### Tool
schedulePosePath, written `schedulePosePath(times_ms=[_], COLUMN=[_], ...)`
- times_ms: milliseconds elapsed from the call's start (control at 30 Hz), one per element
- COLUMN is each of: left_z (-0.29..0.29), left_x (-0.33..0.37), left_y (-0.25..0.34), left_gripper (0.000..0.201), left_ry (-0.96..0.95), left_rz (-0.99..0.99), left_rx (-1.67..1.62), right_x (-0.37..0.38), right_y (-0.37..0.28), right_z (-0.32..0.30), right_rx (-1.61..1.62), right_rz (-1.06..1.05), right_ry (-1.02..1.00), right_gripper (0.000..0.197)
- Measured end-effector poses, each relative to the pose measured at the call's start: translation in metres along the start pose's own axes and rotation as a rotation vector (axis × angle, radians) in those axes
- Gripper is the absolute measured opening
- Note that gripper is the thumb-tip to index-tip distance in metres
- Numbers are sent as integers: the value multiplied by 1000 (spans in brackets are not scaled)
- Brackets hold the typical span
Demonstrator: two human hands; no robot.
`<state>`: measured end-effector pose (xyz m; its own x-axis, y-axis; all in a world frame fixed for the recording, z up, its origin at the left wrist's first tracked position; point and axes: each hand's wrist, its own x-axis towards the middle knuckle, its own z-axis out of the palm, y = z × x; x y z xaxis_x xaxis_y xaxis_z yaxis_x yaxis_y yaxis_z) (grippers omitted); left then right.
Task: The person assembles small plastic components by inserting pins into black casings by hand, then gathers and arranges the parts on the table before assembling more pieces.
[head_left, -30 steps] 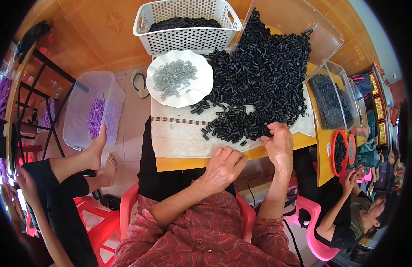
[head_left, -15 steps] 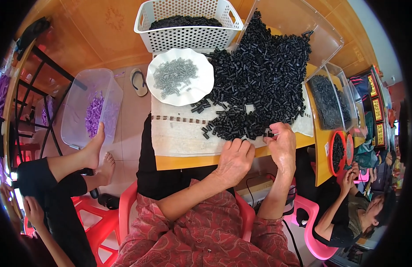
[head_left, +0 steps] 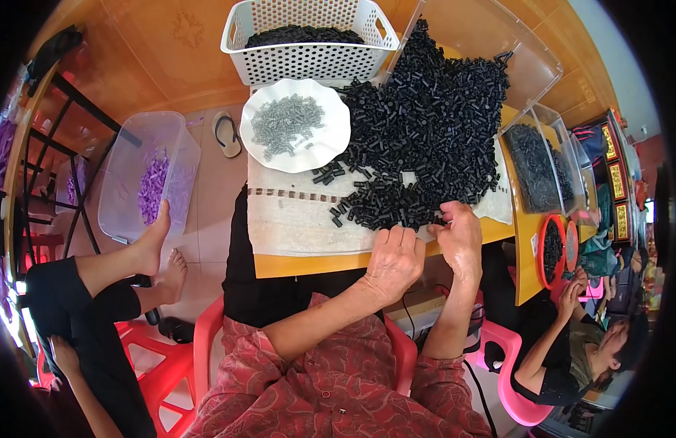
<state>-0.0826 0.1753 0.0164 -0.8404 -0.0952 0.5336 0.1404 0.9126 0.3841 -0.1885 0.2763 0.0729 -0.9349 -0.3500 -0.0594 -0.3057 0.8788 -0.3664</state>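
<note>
A big heap of small black tube-shaped pieces (head_left: 433, 117) covers much of a white cloth (head_left: 294, 233) on the table. Both of my hands are at the heap's near edge. My left hand (head_left: 396, 264) is closed, its fingertips curled under and hidden behind the knuckles. Close by on its right, my right hand (head_left: 459, 237) has its thumb and fingers bent together in a pinch. Whatever lies between the fingers of either hand is too small or too hidden to name. Left of the heap, a white scalloped plate (head_left: 331, 150) holds many small clear pieces.
A white perforated basket (head_left: 309, 67) of black pieces stands behind the plate. Clear bins (head_left: 539, 168) and a red basket (head_left: 548, 252) are on the right, near a seated person (head_left: 571, 350). Another person's bare foot (head_left: 157, 237) is beside a clear tub (head_left: 185, 153) with purple pieces.
My left hand has shifted slightly right and down, closer to my right hand. My right hand has barely moved. The person on the left has lowered a hand onto their leg.
</note>
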Motion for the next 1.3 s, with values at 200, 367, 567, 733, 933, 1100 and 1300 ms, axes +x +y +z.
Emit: schedulePosePath(times_ms=[200, 367, 567, 733, 933, 1100, 1300], left_z=[0, 1, -1, -4, -3, -1, -9], left_x=[-3, -4, -4, -3, -3, -3, -3], left_y=[0, 0, -1, -3, -3, -3, -7], left_gripper=[16, 14, 14, 13, 13, 12, 32], left_ry=[23, 36, 27, 33, 46, 72, 2], left_rz=[19, 42, 26, 24, 30, 27, 5], left_rx=[29, 50, 16, 10, 10, 12, -43], right_x=[5, 9, 8, 20, 22, 17, 17], right_y=[-7, -23, -24, -14, -30, -34, 2], right_z=[14, 25, 17, 15, 26, 25, 11], right_rx=[-8, 172, 335, 49, 36, 210, 304], right_rz=[-130, -227, -245, -228, -286, -370, -244], right_ry=[57, -30, 65, 305, 212, 171, 313], right_gripper=[40, 34, 36, 41, 43, 48, 30])
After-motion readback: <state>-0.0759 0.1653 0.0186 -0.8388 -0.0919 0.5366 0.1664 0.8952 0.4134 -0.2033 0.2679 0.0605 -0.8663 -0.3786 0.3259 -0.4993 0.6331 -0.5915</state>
